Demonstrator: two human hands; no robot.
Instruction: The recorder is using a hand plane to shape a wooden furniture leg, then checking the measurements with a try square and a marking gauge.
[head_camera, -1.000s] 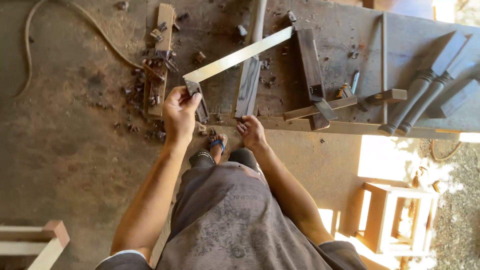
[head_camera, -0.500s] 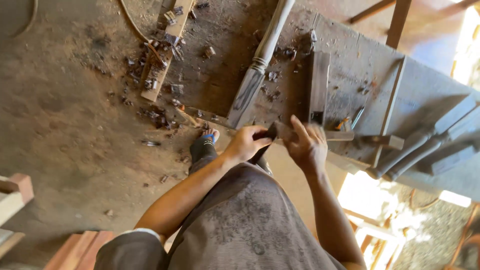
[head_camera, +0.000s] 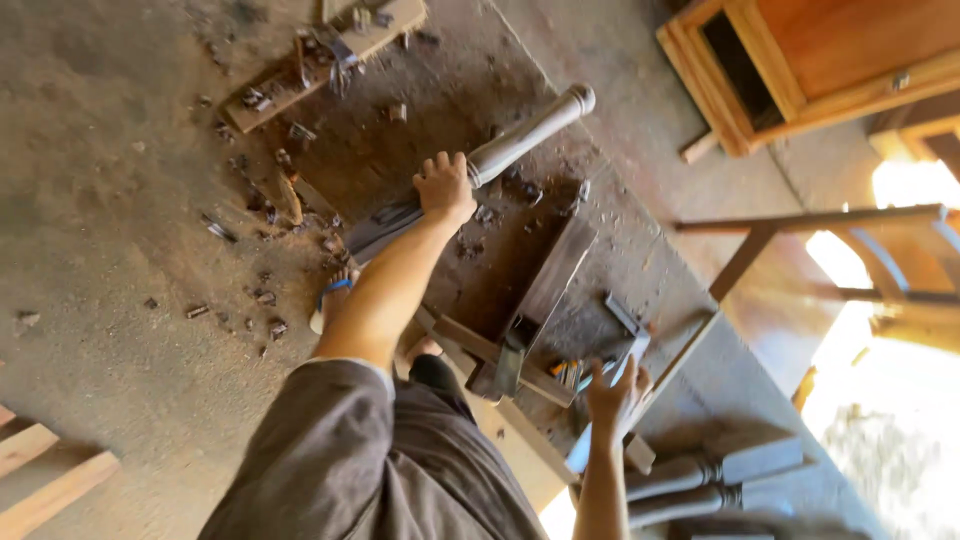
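Note:
My left hand (head_camera: 445, 190) is closed around a grey turned wooden leg (head_camera: 530, 130) that lies slanted on the dusty work surface (head_camera: 120, 200), gripping it near its middle. Lower right, my right hand (head_camera: 613, 388) holds a flat pale metal strip (head_camera: 583, 450) over a cluster of dark wooden bars (head_camera: 550, 280). How firm that grip is stays blurred. My foot in a blue-strapped sandal (head_camera: 335, 295) shows under my left arm.
A short plank (head_camera: 330, 50) with scraps on it lies at the top, and wood chips are scattered around it. A wooden cabinet (head_camera: 800, 60) and a chair frame (head_camera: 800, 225) stand at the right. Two more turned legs (head_camera: 700, 480) lie bottom right, timber offcuts (head_camera: 50, 470) bottom left.
The view has swung round. My left hand left the spot in front of my body and took hold of the turned leg. My right hand moved off to the right with the metal strip.

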